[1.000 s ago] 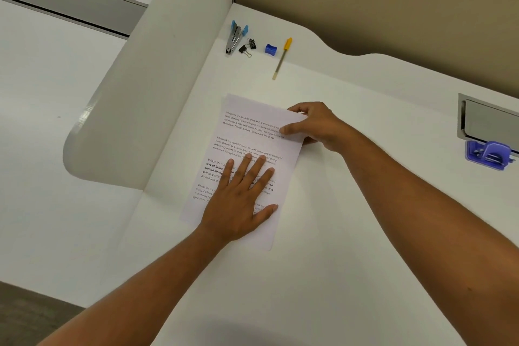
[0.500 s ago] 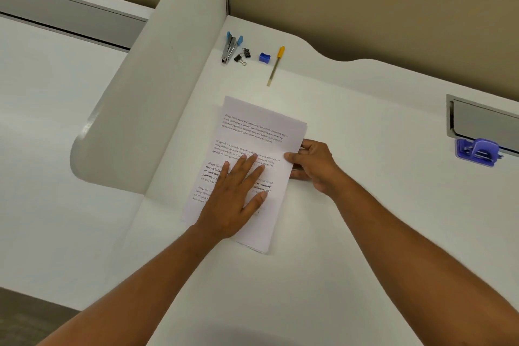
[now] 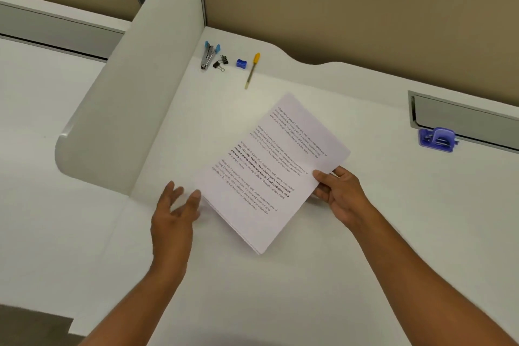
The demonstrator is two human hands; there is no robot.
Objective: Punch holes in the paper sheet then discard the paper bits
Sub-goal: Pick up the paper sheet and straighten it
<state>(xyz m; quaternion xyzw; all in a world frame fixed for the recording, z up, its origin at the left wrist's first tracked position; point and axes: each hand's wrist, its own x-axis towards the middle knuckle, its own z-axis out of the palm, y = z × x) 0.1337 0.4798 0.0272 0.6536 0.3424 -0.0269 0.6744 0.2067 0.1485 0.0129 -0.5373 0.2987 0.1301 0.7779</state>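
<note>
- White paper sheet [image 3: 269, 174] lies skewed at mid-desk; expect it light and floppy, so hold it near an edge.
- Your right hand [image 3: 341, 192] pinches its right edge.
- Your left hand [image 3: 175, 209] hovers spread beside it, holding nothing.
- Purple punch [image 3: 436, 139] sits well apart; its slot is unreadable.

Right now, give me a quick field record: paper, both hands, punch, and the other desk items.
paper: printed sheets, turned diagonal, right edge pinched
right hand: grips the paper's right edge
left hand: open, off the sheets, thumb near their left edge
hole punch: purple, far right on the desk, untouched
holes: none visible yet
far corner: staple remover, binder clips, blue sharpener, yellow-capped pen
</note>
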